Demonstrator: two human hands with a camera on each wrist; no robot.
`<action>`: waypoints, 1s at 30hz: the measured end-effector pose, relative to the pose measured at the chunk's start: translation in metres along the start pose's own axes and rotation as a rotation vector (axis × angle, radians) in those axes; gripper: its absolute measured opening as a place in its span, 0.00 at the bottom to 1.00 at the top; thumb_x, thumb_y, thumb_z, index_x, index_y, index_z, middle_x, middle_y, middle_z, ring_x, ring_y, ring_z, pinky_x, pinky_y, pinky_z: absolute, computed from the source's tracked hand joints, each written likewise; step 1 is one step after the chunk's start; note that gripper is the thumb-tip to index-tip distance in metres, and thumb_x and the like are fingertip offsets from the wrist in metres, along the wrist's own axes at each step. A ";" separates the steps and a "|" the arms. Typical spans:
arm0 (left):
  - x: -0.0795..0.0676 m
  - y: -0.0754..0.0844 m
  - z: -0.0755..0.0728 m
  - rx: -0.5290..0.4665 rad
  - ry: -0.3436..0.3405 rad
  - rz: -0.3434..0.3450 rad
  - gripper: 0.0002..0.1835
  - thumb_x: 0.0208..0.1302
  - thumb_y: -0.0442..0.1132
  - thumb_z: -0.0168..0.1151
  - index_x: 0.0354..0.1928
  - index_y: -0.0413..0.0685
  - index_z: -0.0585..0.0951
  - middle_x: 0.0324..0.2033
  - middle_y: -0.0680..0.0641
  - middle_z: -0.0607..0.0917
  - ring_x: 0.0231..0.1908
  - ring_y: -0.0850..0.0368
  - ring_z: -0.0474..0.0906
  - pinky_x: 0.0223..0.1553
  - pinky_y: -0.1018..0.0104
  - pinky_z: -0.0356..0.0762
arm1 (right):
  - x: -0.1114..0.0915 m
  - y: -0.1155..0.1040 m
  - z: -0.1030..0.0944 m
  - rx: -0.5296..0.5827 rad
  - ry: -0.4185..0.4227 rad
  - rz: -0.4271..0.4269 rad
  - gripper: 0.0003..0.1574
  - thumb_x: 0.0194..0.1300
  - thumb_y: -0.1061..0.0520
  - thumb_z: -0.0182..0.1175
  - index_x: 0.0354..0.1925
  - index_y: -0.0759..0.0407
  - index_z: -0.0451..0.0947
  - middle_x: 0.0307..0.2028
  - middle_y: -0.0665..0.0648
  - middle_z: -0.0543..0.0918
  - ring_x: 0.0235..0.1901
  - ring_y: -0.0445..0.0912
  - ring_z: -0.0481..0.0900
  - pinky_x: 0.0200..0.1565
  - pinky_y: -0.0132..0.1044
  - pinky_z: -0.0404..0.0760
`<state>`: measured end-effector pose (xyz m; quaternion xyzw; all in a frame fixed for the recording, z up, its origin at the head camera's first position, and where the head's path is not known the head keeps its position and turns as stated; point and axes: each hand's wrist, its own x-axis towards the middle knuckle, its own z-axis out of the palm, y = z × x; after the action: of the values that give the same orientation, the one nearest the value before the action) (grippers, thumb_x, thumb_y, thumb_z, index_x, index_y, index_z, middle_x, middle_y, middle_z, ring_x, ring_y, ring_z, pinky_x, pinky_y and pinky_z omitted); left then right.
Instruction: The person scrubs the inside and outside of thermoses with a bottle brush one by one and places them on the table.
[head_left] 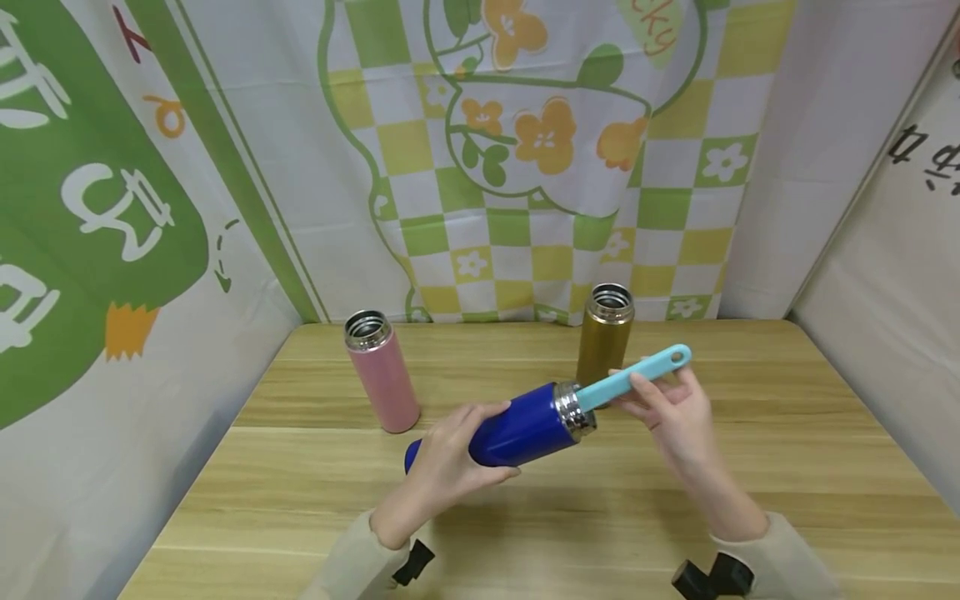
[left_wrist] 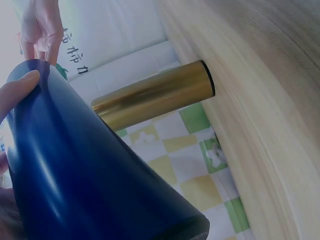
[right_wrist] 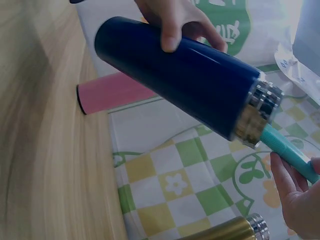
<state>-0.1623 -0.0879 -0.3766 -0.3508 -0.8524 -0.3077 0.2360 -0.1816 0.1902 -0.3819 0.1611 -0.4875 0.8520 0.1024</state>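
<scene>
My left hand (head_left: 452, 454) grips a blue thermos bottle (head_left: 525, 427) round its body and holds it tilted above the table, its open metal mouth turned to the right. My right hand (head_left: 678, 412) pinches the turquoise handle (head_left: 633, 377) of a tool, which has a hole at its end. The rest of that tool is hidden inside the blue bottle's mouth. In the right wrist view the handle (right_wrist: 287, 152) enters the silver threaded neck (right_wrist: 257, 112). Seen from the left wrist, the blue bottle (left_wrist: 90, 165) fills the near side.
A lidless pink bottle (head_left: 384, 375) stands on the wooden table (head_left: 337, 508) at left. Behind the turquoise handle stands a lidless gold bottle (head_left: 602, 342). A patterned cloth (head_left: 525, 250) hangs along the table's back edge, with printed cloths at both sides.
</scene>
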 end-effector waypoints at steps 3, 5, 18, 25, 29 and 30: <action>0.001 0.001 0.000 -0.001 -0.010 -0.027 0.38 0.30 0.47 0.76 0.50 0.49 0.73 0.40 0.49 0.79 0.42 0.55 0.76 0.42 0.59 0.75 | -0.008 -0.014 0.027 0.009 0.006 0.018 0.14 0.60 0.69 0.51 0.44 0.61 0.63 0.36 0.56 0.80 0.42 0.51 0.79 0.42 0.43 0.75; 0.001 0.001 0.000 -0.002 -0.016 -0.031 0.38 0.30 0.47 0.76 0.50 0.48 0.73 0.40 0.49 0.79 0.43 0.55 0.76 0.42 0.59 0.75 | -0.010 -0.019 0.036 0.002 0.030 0.030 0.14 0.61 0.72 0.46 0.42 0.59 0.64 0.34 0.55 0.80 0.40 0.49 0.80 0.41 0.41 0.76; -0.002 -0.002 0.002 -0.017 -0.004 -0.021 0.39 0.29 0.47 0.76 0.50 0.50 0.72 0.42 0.48 0.79 0.43 0.54 0.76 0.41 0.60 0.76 | -0.010 -0.017 0.034 -0.002 0.091 0.042 0.12 0.60 0.70 0.51 0.42 0.61 0.65 0.33 0.54 0.81 0.40 0.49 0.80 0.41 0.43 0.76; -0.007 -0.006 0.003 -0.015 0.010 -0.028 0.39 0.29 0.47 0.77 0.50 0.49 0.72 0.42 0.48 0.79 0.44 0.54 0.76 0.41 0.59 0.75 | 0.005 0.012 -0.026 0.174 -0.024 -0.069 0.17 0.60 0.72 0.49 0.48 0.68 0.64 0.38 0.68 0.80 0.43 0.60 0.77 0.42 0.53 0.74; -0.010 -0.009 0.003 -0.025 0.008 -0.045 0.39 0.29 0.46 0.77 0.51 0.50 0.72 0.43 0.47 0.79 0.44 0.54 0.76 0.41 0.60 0.76 | 0.016 0.028 -0.068 0.142 -0.008 -0.104 0.19 0.61 0.73 0.47 0.51 0.70 0.62 0.41 0.71 0.78 0.44 0.65 0.74 0.43 0.58 0.71; -0.011 -0.009 0.002 -0.027 0.009 -0.051 0.39 0.29 0.46 0.77 0.51 0.49 0.72 0.43 0.47 0.79 0.44 0.54 0.76 0.41 0.60 0.76 | 0.013 0.018 -0.059 0.146 0.030 -0.088 0.19 0.60 0.72 0.48 0.51 0.69 0.63 0.40 0.69 0.79 0.43 0.64 0.75 0.43 0.57 0.72</action>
<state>-0.1625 -0.0968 -0.3883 -0.3305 -0.8558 -0.3268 0.2271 -0.2103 0.2325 -0.4190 0.1764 -0.4151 0.8822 0.1350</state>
